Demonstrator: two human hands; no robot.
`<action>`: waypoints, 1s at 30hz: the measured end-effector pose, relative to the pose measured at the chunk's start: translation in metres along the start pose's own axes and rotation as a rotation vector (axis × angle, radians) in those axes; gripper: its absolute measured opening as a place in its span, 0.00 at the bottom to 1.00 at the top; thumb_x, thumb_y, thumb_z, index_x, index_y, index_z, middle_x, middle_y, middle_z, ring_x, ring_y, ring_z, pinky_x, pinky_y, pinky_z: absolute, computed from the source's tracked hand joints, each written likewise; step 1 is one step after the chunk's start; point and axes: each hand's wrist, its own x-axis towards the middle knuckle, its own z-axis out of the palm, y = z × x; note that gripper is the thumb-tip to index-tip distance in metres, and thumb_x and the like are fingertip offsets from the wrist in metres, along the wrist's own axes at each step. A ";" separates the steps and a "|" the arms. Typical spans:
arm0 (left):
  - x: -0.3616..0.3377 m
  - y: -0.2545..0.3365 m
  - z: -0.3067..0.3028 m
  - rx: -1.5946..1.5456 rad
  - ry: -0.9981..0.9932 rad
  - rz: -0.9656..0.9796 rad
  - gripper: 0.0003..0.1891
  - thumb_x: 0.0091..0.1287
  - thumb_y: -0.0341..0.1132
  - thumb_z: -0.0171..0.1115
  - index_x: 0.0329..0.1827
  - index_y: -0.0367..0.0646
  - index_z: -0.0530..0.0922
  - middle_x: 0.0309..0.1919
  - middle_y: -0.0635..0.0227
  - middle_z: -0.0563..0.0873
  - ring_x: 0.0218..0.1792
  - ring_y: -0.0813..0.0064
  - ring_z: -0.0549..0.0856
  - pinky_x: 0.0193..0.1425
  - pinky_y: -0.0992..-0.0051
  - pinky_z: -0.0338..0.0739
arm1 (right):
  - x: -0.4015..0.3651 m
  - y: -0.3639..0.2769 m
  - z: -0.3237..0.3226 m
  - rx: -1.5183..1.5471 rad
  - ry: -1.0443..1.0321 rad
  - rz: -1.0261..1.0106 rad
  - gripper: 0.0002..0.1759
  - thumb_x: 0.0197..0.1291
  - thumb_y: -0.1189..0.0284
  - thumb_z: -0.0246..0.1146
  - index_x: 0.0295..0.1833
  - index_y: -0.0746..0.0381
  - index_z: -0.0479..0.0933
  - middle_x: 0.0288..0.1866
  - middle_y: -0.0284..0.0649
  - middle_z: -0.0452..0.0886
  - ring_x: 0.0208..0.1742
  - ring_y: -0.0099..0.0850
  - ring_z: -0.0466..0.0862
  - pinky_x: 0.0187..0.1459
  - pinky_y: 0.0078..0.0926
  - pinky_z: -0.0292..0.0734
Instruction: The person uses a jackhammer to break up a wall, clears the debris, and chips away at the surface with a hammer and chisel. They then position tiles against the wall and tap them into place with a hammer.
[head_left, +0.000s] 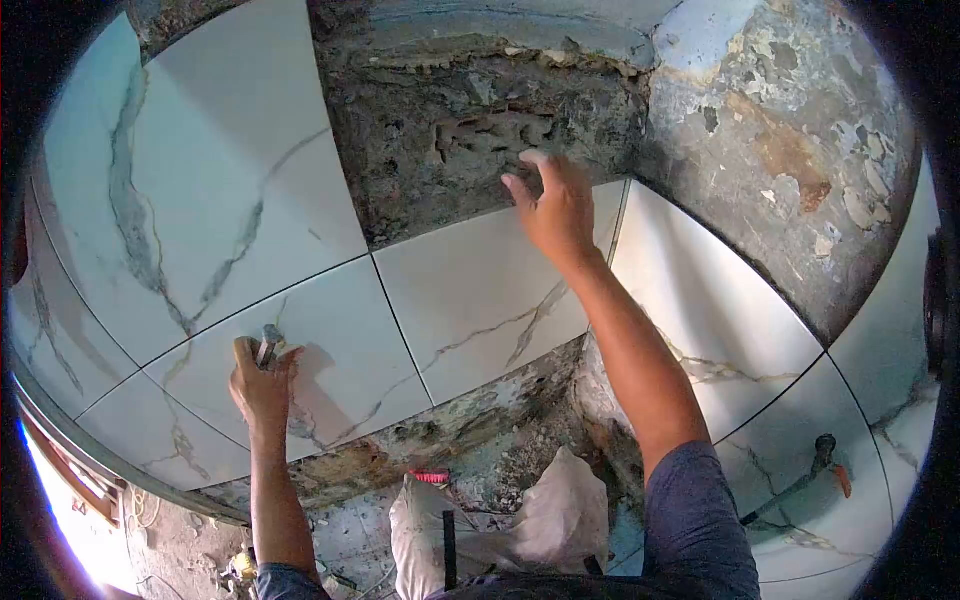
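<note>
Left hand (262, 388): at 8 o'clock, fingers clamped on a short grey metal tool (268, 346), pressed flat against the left tile (330, 330).
Right hand (556, 208): at 12 o'clock, fingers apart, tips on the mortar (450, 130) just above the middle tile (470, 310).
Tiles: glossy white rectangles with grey marble veins and thin dark joints.
Mortar: rough, grey-brown and pitted; peeling plaster (790, 130) lies at 2 o'clock.
Around: a crumpled white bag (565, 500) at 6 o'clock, a small tap (822, 448) at 4 o'clock.
Count: two hands, one tool, one bag, one tap.
</note>
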 end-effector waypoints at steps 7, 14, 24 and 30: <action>0.000 0.012 -0.003 -0.016 -0.030 -0.072 0.26 0.47 0.39 0.76 0.38 0.40 0.65 0.25 0.56 0.81 0.24 0.58 0.80 0.30 0.68 0.74 | 0.004 0.009 0.003 -0.088 0.112 0.119 0.16 0.54 0.63 0.65 0.45 0.59 0.74 0.39 0.42 0.78 0.42 0.44 0.76 0.46 0.41 0.68; 0.001 0.010 -0.002 0.105 -0.059 -0.105 0.22 0.51 0.36 0.74 0.38 0.39 0.67 0.26 0.55 0.81 0.28 0.57 0.82 0.34 0.65 0.75 | -0.137 -0.009 -0.073 0.099 0.020 0.404 0.10 0.56 0.70 0.65 0.38 0.65 0.74 0.36 0.48 0.78 0.38 0.47 0.79 0.39 0.40 0.73; -0.112 0.054 0.033 0.031 -0.810 0.175 0.17 0.51 0.21 0.60 0.45 0.40 0.75 0.30 0.49 0.82 0.31 0.56 0.84 0.34 0.66 0.77 | -0.480 -0.050 -0.204 0.010 -0.396 1.093 0.12 0.60 0.67 0.62 0.38 0.66 0.78 0.35 0.48 0.80 0.34 0.42 0.82 0.35 0.37 0.77; -0.054 0.072 0.033 -0.003 -0.195 0.134 0.13 0.56 0.30 0.66 0.44 0.39 0.76 0.30 0.50 0.83 0.30 0.56 0.85 0.34 0.68 0.77 | -0.279 -0.024 -0.132 0.079 -0.351 0.586 0.24 0.56 0.67 0.64 0.57 0.64 0.72 0.59 0.51 0.72 0.60 0.51 0.70 0.60 0.47 0.64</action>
